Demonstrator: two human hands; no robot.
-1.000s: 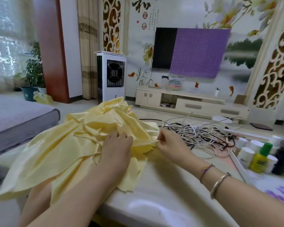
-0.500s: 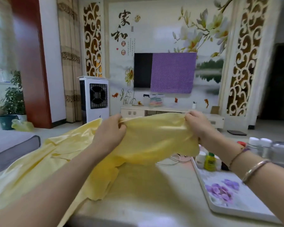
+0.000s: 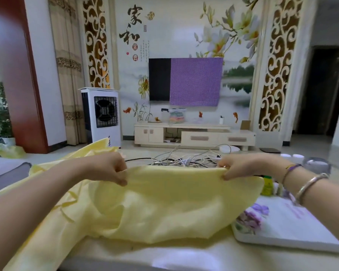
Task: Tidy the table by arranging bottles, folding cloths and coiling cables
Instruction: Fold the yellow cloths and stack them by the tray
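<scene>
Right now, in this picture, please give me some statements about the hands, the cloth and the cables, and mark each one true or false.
1. Both hands pinch the upper edge of the yellow cloth: the left hand and the right hand. True.
2. The cloth is already folded into a neat square. False: it hangs loose and creased, and part of it trails off to the left.
3. The cables lie in a tangled heap beyond the cloth. True.
4. The right hand holds the green-capped bottle. False: the bottle stands near the flowered tray, untouched.
</scene>
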